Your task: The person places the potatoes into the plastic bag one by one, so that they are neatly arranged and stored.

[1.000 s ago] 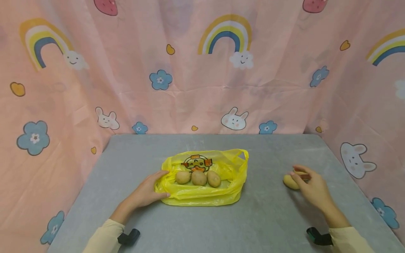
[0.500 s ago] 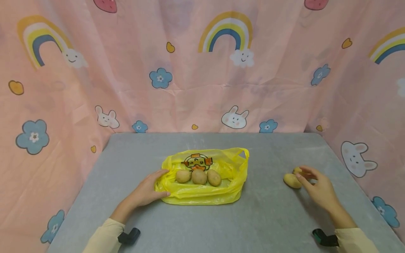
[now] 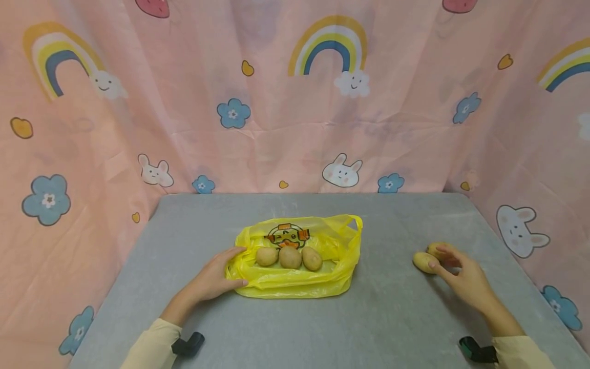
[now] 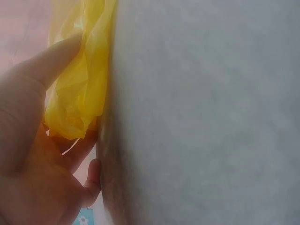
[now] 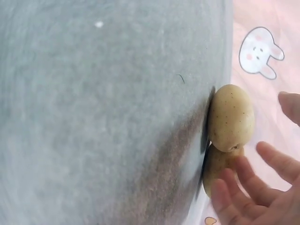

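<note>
3 tan oval potatoes [image 3: 290, 258] in crinkled yellow plastic bag [image 3: 295, 287]; 2 loose potatoes [image 3: 424, 262] seemingly left, bag's right. Left hand [image 3: 213, 275] spread wide against bag; right hand [image 3: 467, 283] wide, gripping nothing.

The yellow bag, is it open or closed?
The bag is open: in the head view, its mouth gapes toward the camera, with three potatoes showing inside.

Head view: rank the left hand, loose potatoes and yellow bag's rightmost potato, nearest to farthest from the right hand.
1. Loose potatoes: by right hand, too close to call.
2. Rightmost potato: inside the bag.
3. Left hand: bag's left end.
</note>
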The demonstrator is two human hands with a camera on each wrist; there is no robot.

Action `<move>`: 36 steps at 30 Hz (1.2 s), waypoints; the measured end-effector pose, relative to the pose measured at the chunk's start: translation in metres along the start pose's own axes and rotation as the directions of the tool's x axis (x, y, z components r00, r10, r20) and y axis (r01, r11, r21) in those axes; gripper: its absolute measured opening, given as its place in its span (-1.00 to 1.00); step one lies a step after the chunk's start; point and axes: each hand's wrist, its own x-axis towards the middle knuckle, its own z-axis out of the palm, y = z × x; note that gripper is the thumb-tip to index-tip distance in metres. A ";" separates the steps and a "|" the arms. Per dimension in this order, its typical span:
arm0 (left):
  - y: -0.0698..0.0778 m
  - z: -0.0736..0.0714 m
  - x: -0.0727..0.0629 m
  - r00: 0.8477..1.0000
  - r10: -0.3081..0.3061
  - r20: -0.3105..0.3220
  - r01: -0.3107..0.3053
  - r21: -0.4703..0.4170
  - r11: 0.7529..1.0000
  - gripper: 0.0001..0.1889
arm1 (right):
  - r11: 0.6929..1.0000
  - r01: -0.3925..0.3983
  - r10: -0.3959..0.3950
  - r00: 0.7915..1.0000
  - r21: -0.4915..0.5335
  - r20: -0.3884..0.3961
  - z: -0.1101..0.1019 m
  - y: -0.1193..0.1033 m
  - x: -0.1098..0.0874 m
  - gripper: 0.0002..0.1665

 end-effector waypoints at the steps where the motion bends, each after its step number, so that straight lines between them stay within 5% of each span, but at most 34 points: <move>1: 0.000 0.000 0.000 1.000 0.004 0.000 -0.004 0.000 1.000 -0.13 | 1.000 0.004 -0.004 1.000 -0.007 0.009 0.000 0.001 0.000 -0.42; 20: 0.000 0.000 -0.001 1.000 0.009 -0.009 -0.009 0.013 1.000 -0.14 | 0.999 0.001 0.006 0.993 -0.054 0.116 0.008 -0.001 -0.001 -0.38; 36: 0.000 0.000 -0.001 1.000 0.013 -0.004 -0.013 0.013 1.000 -0.14 | 0.999 -0.024 0.024 0.999 -0.024 0.024 0.013 0.001 -0.002 -0.49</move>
